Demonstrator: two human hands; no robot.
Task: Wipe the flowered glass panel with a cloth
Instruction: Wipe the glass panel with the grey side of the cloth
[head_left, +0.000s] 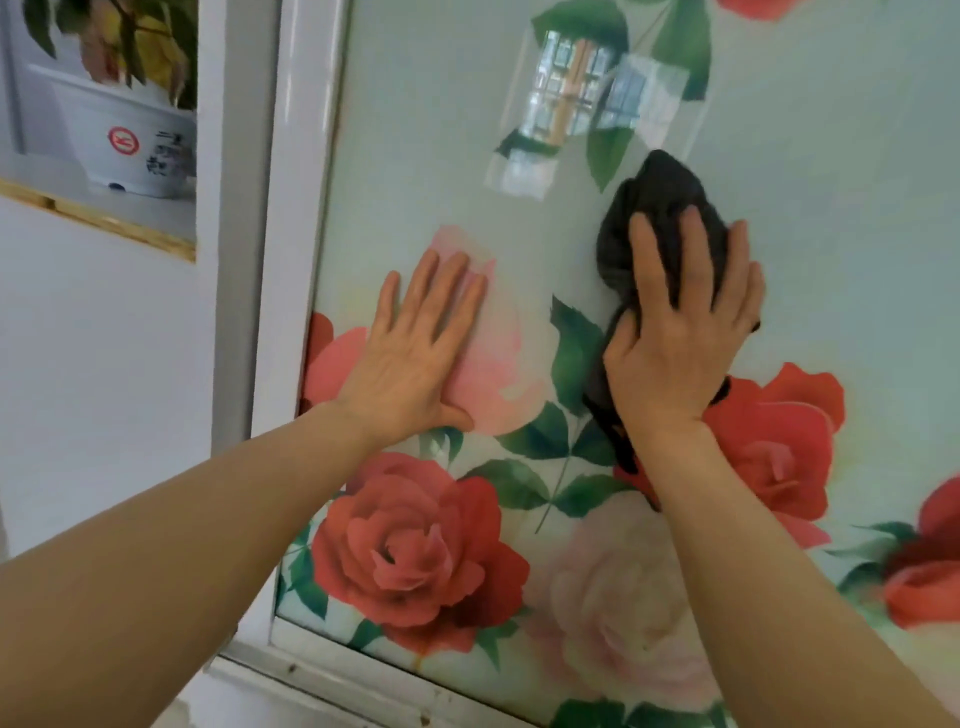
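Hands at work on a glossy, pale green glass panel printed with red and pink roses (810, 270), which stands upright in a white frame (291, 260) and fills most of the view. The right hand (680, 343) presses a crumpled, dark grey, soft cloth (660, 202) flat against the glass at mid-height, between a green printed leaf and a red rose; its grip is a spread palm with fingers bent over the bunched fabric, likely so that the whole pad rubs the surface. The left hand (415, 353) holds nothing, its grip wide, fingers straight and palm flat on a pink rose, apparently bracing the body or steadying the panel. The smooth glass mirrors a bright window above the cloth. Beyond the frame at upper left, a white plastic plant pot with dark lettering (130, 140) sits on a ledge
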